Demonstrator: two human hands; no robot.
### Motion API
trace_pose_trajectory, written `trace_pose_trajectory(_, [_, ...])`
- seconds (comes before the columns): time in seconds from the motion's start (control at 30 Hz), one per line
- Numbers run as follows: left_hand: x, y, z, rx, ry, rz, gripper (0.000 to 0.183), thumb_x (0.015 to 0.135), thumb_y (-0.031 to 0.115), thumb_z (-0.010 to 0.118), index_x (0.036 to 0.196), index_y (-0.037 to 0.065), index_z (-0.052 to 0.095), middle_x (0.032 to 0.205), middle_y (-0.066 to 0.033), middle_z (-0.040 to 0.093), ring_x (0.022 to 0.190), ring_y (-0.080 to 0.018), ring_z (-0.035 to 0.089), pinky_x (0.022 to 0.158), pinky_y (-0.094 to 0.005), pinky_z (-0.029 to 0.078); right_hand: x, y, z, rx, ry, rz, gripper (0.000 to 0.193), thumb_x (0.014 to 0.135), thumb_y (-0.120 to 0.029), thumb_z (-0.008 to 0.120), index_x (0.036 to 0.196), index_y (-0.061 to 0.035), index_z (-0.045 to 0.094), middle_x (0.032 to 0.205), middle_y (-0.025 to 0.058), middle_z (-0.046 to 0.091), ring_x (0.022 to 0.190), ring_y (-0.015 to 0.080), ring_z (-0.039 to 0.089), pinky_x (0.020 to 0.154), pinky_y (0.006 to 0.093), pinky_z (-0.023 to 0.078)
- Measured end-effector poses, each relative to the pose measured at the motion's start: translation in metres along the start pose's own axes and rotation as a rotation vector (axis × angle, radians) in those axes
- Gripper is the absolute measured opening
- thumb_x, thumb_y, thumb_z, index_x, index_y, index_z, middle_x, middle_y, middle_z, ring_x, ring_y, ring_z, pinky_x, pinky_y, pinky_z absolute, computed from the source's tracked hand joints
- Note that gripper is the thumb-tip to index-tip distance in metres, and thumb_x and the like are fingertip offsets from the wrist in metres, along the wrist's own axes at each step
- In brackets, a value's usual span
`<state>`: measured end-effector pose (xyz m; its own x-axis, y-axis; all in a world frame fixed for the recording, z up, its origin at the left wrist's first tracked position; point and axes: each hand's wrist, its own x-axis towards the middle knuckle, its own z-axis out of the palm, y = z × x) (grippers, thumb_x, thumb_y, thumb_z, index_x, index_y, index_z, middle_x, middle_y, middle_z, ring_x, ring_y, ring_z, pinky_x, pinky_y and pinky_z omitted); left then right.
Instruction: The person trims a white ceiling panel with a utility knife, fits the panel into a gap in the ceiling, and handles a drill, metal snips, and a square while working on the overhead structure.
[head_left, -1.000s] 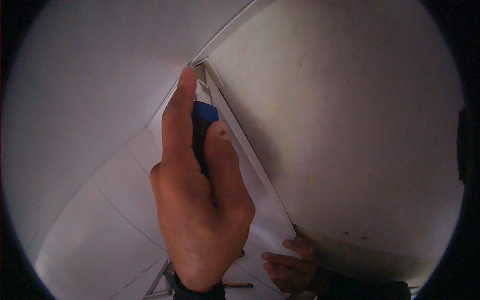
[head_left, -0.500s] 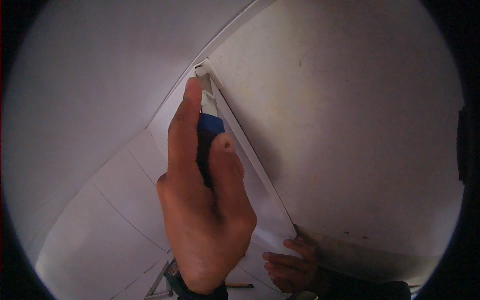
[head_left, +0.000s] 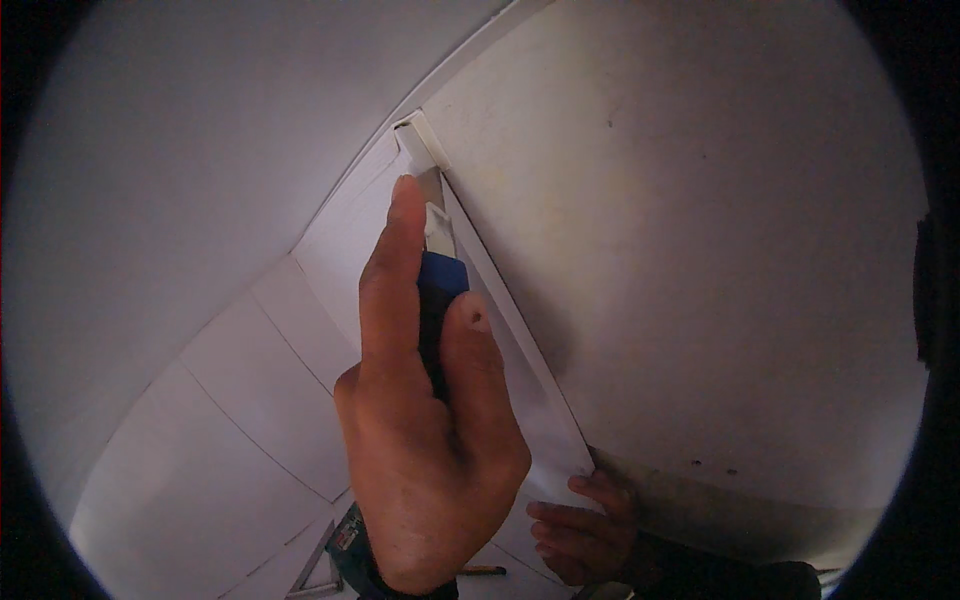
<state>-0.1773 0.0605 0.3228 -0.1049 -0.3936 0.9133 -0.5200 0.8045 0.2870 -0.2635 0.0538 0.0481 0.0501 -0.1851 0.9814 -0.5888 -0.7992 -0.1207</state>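
A utility knife (head_left: 445,272) with a black and blue handle is gripped in my left hand (head_left: 430,460). The index finger lies stretched along the knife and the thumb presses on its handle. The blade's tip reaches the upper end of a long white strip (head_left: 520,335), just below a short white end piece (head_left: 418,145). Near the strip's lower end rests my right hand (head_left: 590,525), its fingers apart and touching the white surface; part of this hand is in shadow.
A stained off-white wall panel (head_left: 720,270) fills the right side. Pale panels with dark joint lines (head_left: 240,390) lie at lower left. At the bottom are a green tool (head_left: 348,540), partly hidden, a metal triangular frame (head_left: 315,572) and a pencil-like yellow and black stick (head_left: 485,571).
My left hand has drawn the knife down and to the right along the strip, away from the corner, uncovering more of the short end piece. My right hand has stayed almost still.
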Motion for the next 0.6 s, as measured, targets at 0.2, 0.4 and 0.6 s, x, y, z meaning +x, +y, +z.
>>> trace_pose_trajectory(0.2, [0.003, -0.008, 0.002, -0.014, -0.024, -0.011, 0.054, 0.112, 0.014, 0.050, 0.166, 0.007, 0.046, 0.075, -0.0020, 0.058, 0.050, -0.0042, 0.050, 0.043, -0.0233, 0.042, 0.002, 0.007, 0.004, 0.030, -0.019, 0.030, 0.025, 0.096, -0.033, 0.077, 0.118, -0.0217, 0.076, 0.133, -0.0016, 0.079, 0.135, 0.0344, 0.059, 0.120, 0.0552, 0.045])
trace_pose_trajectory(0.4, [0.003, -0.012, 0.010, -0.134, 0.016, -0.016, 0.055, 0.114, 0.019, 0.051, 0.168, 0.007, 0.042, 0.077, -0.0022, 0.059, 0.049, -0.0047, 0.051, 0.042, -0.0230, 0.043, 0.005, 0.012, 0.005, 0.037, -0.029, 0.030, 0.023, 0.097, -0.031, 0.076, 0.117, -0.0212, 0.076, 0.130, -0.0023, 0.080, 0.135, 0.0340, 0.059, 0.117, 0.0566, 0.046])
trace_pose_trajectory(0.6, [0.012, -0.020, 0.015, -0.092, 0.076, 0.043, 0.055, 0.116, 0.021, 0.050, 0.167, 0.006, 0.041, 0.080, -0.0026, 0.060, 0.049, -0.0052, 0.052, 0.041, -0.0226, 0.043, 0.006, 0.011, 0.008, 0.061, 0.033, 0.020, 0.021, 0.097, -0.030, 0.075, 0.116, -0.0212, 0.076, 0.129, -0.0022, 0.081, 0.133, 0.0325, 0.060, 0.112, 0.0561, 0.048])
